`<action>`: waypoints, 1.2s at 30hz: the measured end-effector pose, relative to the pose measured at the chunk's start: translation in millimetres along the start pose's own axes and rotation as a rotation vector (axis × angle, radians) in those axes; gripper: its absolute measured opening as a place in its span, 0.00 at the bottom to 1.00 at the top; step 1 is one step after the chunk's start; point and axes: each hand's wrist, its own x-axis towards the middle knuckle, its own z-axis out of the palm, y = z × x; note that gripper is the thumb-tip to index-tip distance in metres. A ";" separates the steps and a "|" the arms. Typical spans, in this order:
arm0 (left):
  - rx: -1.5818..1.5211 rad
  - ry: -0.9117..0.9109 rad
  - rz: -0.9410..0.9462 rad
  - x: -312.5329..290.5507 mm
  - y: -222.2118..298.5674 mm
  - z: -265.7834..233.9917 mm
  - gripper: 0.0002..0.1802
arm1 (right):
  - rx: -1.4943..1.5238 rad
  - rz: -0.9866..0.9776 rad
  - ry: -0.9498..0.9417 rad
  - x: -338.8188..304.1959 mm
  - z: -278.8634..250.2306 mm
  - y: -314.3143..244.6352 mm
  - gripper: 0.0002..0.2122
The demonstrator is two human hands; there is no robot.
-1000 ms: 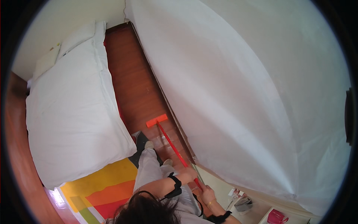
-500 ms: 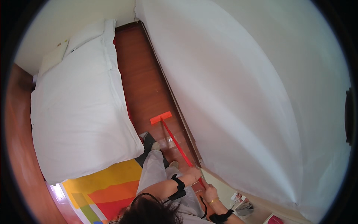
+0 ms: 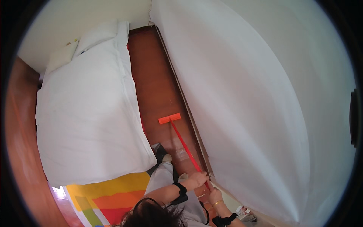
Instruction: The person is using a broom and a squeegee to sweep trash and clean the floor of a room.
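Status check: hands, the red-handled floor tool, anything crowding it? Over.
Left hand and right hand closed on red-handled floor tool, left nearer its orange head. Head apparently down on brown floor. White-covered bed at left, white sheeting at right.

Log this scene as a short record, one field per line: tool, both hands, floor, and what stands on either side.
Tool: long red handle with an orange bar-shaped head
Left hand: closed around the handle, nearer the head
Right hand: closed around the handle, farther from the head
Floor: reddish-brown
Left side: bed with white cover
Right side: large white sheet
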 end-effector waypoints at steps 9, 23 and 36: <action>-0.033 0.047 -0.129 -3.9 -80.1 -50.6 0.09 | -0.006 -0.096 0.176 75.2 13.4 -60.7 0.23; -0.034 0.057 0.028 -4.1 -88.5 -67.9 0.08 | 0.071 -0.158 0.236 72.3 -8.1 -68.2 0.15; -0.009 0.044 0.005 12.4 -70.2 -67.8 0.09 | 0.046 -0.079 0.144 67.6 -21.6 -51.3 0.18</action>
